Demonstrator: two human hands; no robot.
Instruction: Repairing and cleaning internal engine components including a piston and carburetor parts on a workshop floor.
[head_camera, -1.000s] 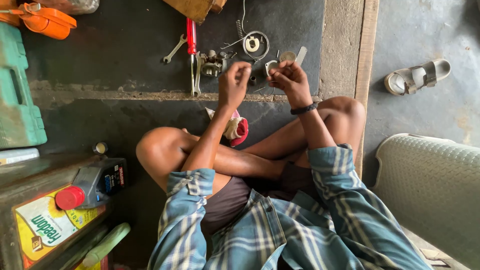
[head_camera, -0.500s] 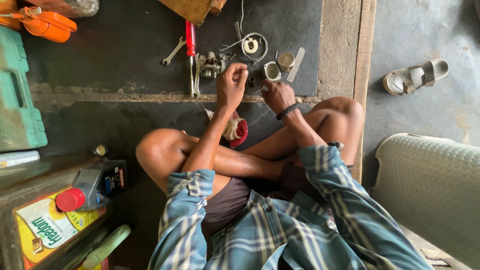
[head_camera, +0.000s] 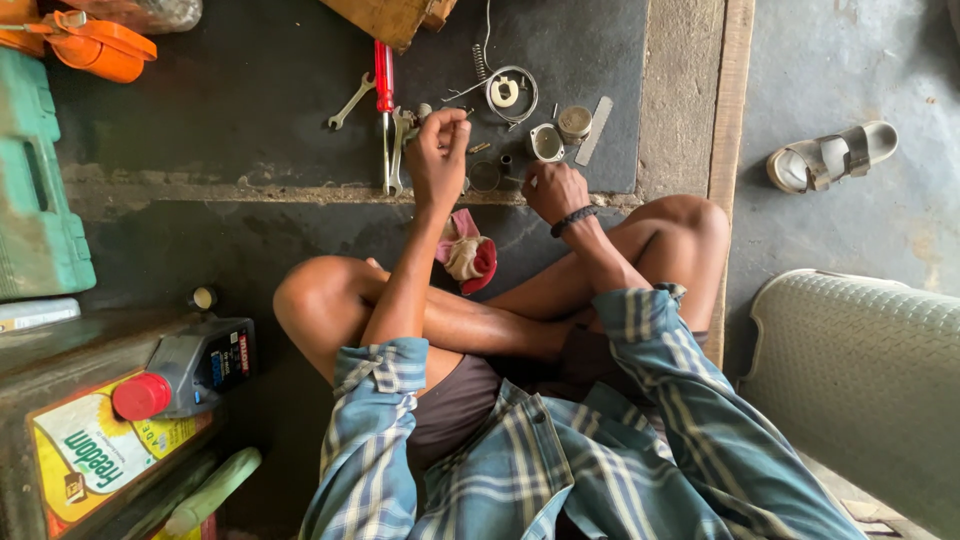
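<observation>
dark rubber mat (head_camera: 200, 90) on the floor carries the spread of parts; person sits cross-legged before it, plaid sleeves, knees out. left hand (head_camera: 437, 150) raised over the mat's near edge, fingers curled in a loose fist around something small and metallic; the piece itself is too hidden to name. right hand (head_camera: 553, 190), black wristband, has dropped since a second ago: it was up level with the left, pinching a part, and now rests low at the mat's edge, fingers bent down onto the surface near a small metal ring (head_camera: 485, 177); cannot tell whether it grips anything. judgement: the two-handed fitting has paused and the right hand is down among the loose parts, the left holding its piece steady meanwhile. just beyond the hands: a metal cup-shaped part (head_camera: 545, 142), a short cylinder (head_camera: 574, 124), a flat file (head_camera: 594, 130), a coiled wire ring with a spring (head_camera: 505, 90). left of them, red-handled screwdriver (head_camera: 383, 85), pliers (head_camera: 397, 150) beside it, small open spanner (head_camera: 351, 100). red and cream rag (head_camera: 468, 255) lies between the shins. oil bottle with red cap (head_camera: 185, 370) stands well apart on the left, sandal (head_camera: 830, 155) off on the concrete to the right.
</observation>
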